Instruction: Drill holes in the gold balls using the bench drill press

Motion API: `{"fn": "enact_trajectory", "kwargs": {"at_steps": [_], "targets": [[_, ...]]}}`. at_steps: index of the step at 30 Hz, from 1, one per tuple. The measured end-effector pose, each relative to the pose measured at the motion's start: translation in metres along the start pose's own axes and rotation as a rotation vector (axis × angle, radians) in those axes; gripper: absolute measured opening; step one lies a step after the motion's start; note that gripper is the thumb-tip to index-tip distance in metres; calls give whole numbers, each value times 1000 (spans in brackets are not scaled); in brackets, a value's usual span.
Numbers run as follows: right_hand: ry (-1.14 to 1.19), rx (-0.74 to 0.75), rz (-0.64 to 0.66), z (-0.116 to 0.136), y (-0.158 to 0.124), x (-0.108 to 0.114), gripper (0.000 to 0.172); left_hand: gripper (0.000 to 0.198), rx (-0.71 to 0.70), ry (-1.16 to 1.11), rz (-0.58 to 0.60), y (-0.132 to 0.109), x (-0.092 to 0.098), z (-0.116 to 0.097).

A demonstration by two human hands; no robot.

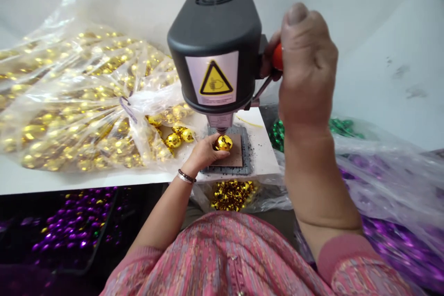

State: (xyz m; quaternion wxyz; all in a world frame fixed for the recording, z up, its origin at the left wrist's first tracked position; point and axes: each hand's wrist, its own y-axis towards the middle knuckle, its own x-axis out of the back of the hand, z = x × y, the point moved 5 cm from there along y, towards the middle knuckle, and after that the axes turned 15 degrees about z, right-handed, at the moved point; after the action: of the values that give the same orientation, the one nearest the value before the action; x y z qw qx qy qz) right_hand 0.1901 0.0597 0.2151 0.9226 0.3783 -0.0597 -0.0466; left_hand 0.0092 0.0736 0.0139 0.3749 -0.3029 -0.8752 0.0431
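Note:
A dark grey press machine (pixel 215 46) with a yellow warning label stands on a white table (pixel 86 180). My left hand (pixel 203 152) pinches a faceted gold ball (pixel 224 142) on the brown pad (pixel 234 159) under the machine's ram. My right hand (pixel 307 64) is raised and wrapped round the orange knob (pixel 276 57) of the machine's lever.
A large clear bag of gold balls (pixel 76 101) lies on the table to the left, with loose gold balls (pixel 178 138) at its mouth. Purple beads (pixel 72 226) sit below left, gold pieces (pixel 232 194) below the table edge, green beads (pixel 277 134) and bagged purple beads (pixel 391 236) on the right.

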Motion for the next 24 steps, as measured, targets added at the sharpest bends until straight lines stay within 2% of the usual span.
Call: {"fn": "enact_trajectory", "kwargs": {"at_steps": [2,6,13,19,24], "targets": [[84,49,35,4,-12,0,32,59,-7,-26,1,0,-1,1],[194,4,98,7,-40,0,24,58,-28,-45,-6,0,-4,4],[36,20,121,4,-71,1,43,59,-71,-72,0,3,-8,10],[-32,130,205,-1,-88,0,39,58,-88,-73,-13,4,-9,12],[-59,173,195,-5,-94,-2,36,55,-73,-57,-38,0,-9,9]]}}
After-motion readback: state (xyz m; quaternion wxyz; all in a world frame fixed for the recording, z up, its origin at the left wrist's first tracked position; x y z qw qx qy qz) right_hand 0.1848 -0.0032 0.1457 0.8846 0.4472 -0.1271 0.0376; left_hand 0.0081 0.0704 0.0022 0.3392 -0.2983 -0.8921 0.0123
